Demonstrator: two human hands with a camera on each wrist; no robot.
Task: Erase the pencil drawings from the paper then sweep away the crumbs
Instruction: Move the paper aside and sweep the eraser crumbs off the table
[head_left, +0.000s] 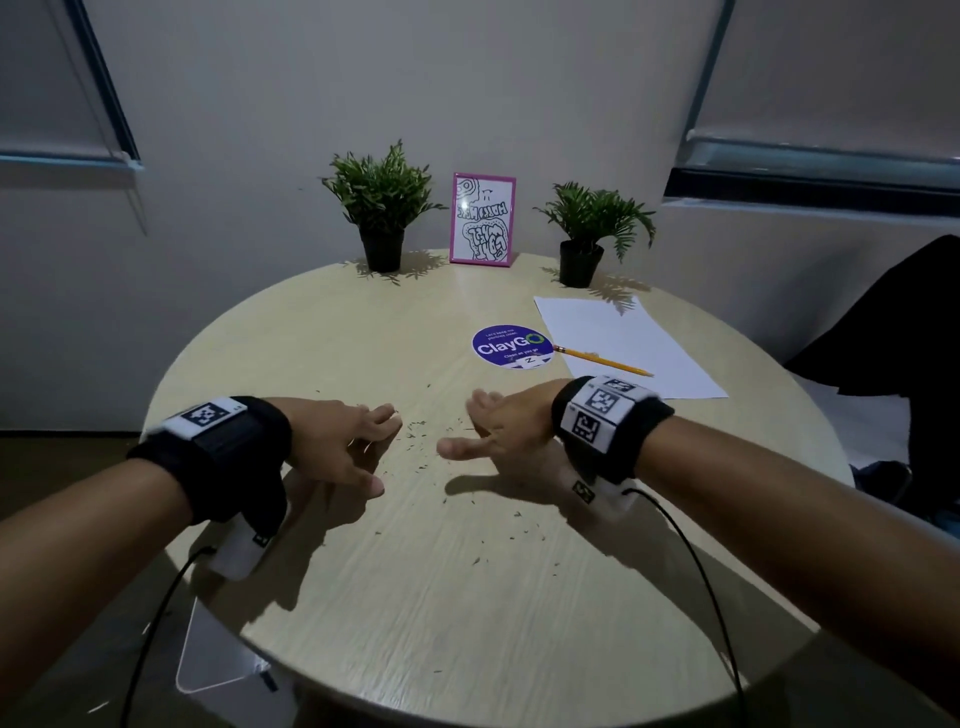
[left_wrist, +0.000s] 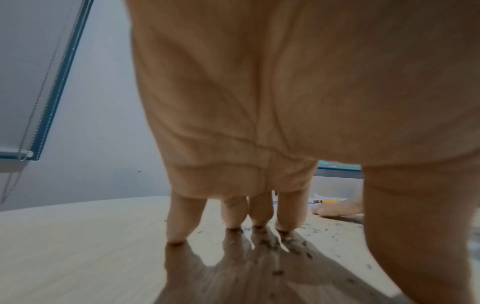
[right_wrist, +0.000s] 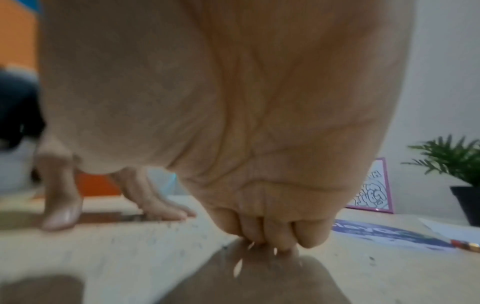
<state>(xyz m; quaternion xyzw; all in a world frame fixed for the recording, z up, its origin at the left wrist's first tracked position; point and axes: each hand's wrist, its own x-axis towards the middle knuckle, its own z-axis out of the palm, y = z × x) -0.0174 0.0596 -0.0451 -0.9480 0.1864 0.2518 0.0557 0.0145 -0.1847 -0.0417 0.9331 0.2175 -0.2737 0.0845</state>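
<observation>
Head view shows the left hand and the right hand apart on the round table, holding nothing, fingers spread and tips down. Dark crumbs lie between them. Far off on the right, the paper lies flat with the pencil on it.

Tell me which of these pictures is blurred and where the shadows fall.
Head view: dim but sharp, hard shadows thrown toward the camera under the left hand and right hand on the table. Left wrist view: crumbs slightly soft, finger shadows crisp. Right wrist view: blurred throughout, the plant smeared.
</observation>
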